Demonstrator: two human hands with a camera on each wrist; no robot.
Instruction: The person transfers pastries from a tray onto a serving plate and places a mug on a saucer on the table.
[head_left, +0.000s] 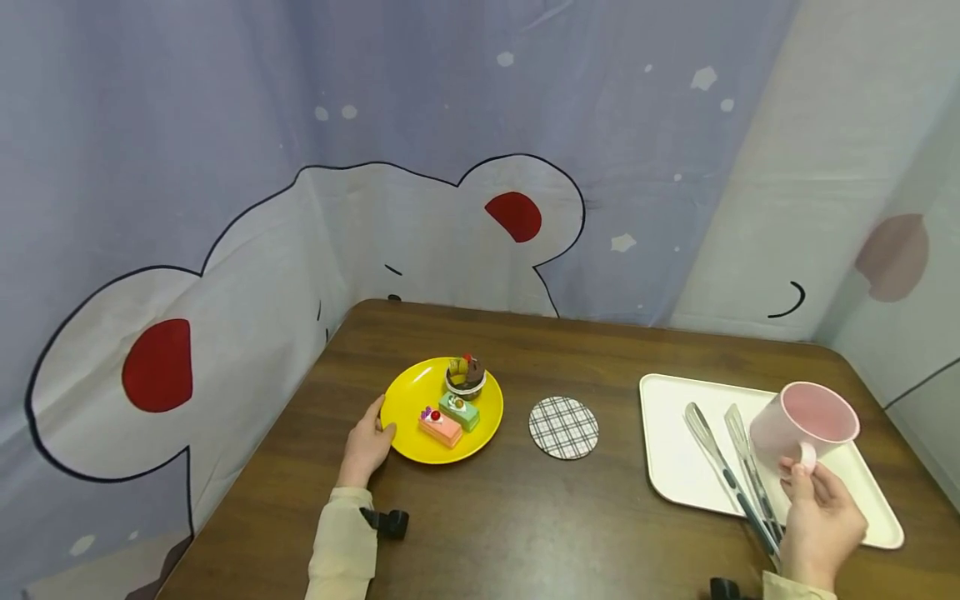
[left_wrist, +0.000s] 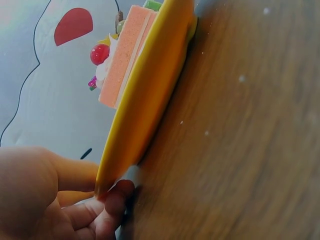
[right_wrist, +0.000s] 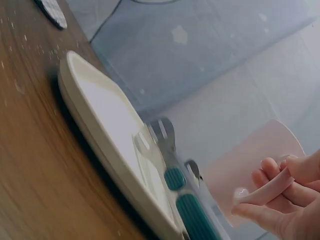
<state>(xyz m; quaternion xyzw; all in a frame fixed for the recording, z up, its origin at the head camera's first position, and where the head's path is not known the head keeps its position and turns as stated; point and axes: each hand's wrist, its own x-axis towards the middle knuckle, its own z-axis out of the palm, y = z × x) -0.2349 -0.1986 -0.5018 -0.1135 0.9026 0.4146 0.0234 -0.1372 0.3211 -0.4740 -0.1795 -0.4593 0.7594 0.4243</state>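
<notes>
My left hand (head_left: 367, 443) grips the near-left rim of a yellow plate (head_left: 408, 437), thumb above and fingers underneath in the left wrist view. On the plate are a pink cake slice (left_wrist: 127, 55) topped with a red cherry, a green cake slice (head_left: 459, 412) and a chocolate-and-fruit cupcake (head_left: 467, 379). At the right, my right hand (head_left: 821, 521) holds a pink mug (head_left: 780, 429) by its handle. The mug appears over the right part of a white tray (head_left: 667, 467); whether it touches the tray cannot be told.
Two metal utensils (head_left: 738, 492) with dark teal handles lie on the tray, handles past its near edge; one shows fork tines in the right wrist view. A round checked coaster (head_left: 564, 427) lies between plate and tray. A patterned curtain (head_left: 420, 233) hangs behind the wooden table.
</notes>
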